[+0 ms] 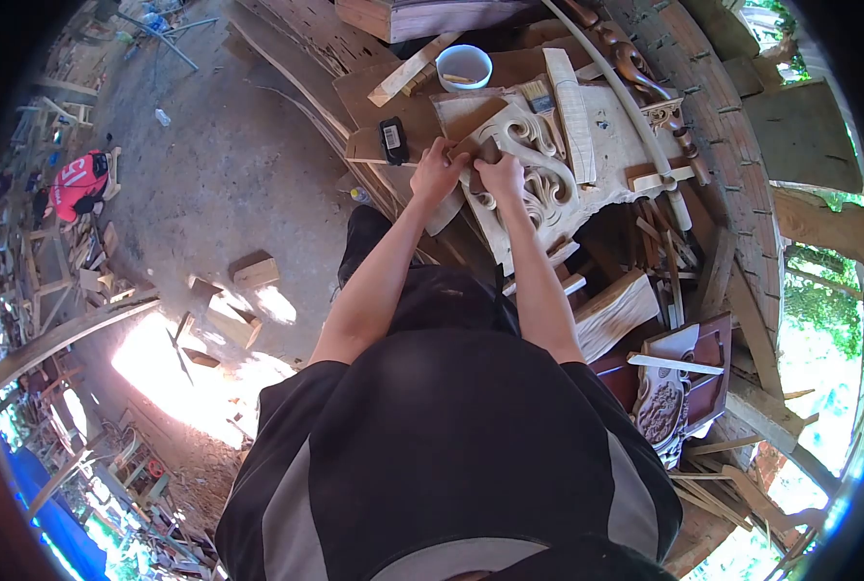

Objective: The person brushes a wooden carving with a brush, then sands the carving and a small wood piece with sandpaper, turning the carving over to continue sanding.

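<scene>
Both my hands meet over the upper left edge of a pale carved wood panel (551, 194) with scrolls in relief. Between them is a small brown piece of sandpaper (488, 151), bent at the fingers. My left hand (437, 174) is closed, pinching its left side. My right hand (502, 179) is closed on its right side, just above the carving. Partly hidden by the fingers, a flat brown sheet (473, 118) lies behind them. Left of my left hand sits a black box with a white label (392, 141).
A white bowl (464, 68), a flat brush (537, 96) and a long wood piece (571, 116) are on the bench. Scrap wood (614, 315) and a carved reddish panel (708, 373) lie at right. A person in a red shirt (78, 186) is at far left.
</scene>
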Action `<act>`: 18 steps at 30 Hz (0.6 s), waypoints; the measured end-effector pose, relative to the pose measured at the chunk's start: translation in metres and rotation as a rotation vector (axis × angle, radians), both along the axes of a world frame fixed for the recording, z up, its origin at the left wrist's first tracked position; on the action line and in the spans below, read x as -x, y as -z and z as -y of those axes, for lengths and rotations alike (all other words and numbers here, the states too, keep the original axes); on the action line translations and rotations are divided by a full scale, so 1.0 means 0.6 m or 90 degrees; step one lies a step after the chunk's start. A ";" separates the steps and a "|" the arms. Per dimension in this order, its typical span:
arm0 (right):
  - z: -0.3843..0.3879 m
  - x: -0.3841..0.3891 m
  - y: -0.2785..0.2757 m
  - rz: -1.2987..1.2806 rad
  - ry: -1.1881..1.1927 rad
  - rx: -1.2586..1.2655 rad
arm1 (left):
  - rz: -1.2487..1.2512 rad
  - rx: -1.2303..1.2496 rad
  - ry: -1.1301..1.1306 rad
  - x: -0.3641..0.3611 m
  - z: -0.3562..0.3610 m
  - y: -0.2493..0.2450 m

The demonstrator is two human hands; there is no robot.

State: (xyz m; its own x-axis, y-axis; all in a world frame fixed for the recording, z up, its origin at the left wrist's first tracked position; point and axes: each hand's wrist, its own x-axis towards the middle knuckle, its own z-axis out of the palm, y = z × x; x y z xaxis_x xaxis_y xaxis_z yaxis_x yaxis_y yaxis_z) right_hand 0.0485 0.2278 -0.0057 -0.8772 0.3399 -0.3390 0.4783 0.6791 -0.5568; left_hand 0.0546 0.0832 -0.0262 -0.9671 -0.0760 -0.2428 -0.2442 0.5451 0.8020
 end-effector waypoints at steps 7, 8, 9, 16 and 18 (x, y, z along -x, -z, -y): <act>-0.013 0.019 -0.013 0.103 -0.062 0.050 | 0.008 -0.007 -0.013 -0.001 -0.001 0.005; -0.006 0.020 -0.004 0.077 -0.034 0.003 | 0.008 -0.002 -0.015 -0.003 -0.001 0.007; 0.002 0.021 -0.006 0.048 -0.005 -0.046 | 0.006 0.001 -0.017 -0.001 -0.004 0.002; -0.008 0.017 -0.017 0.085 0.002 0.017 | 0.013 0.001 -0.011 -0.002 -0.002 -0.002; 0.012 0.008 -0.019 0.046 0.065 -0.020 | -0.006 0.005 -0.012 -0.003 -0.002 -0.004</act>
State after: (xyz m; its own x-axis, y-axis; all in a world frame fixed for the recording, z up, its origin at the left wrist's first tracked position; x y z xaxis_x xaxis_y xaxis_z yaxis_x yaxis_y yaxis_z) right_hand 0.0439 0.2205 0.0055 -0.8106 0.4383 -0.3883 0.5847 0.6412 -0.4969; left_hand 0.0567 0.0845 -0.0238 -0.9677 -0.0969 -0.2329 -0.2473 0.5468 0.7999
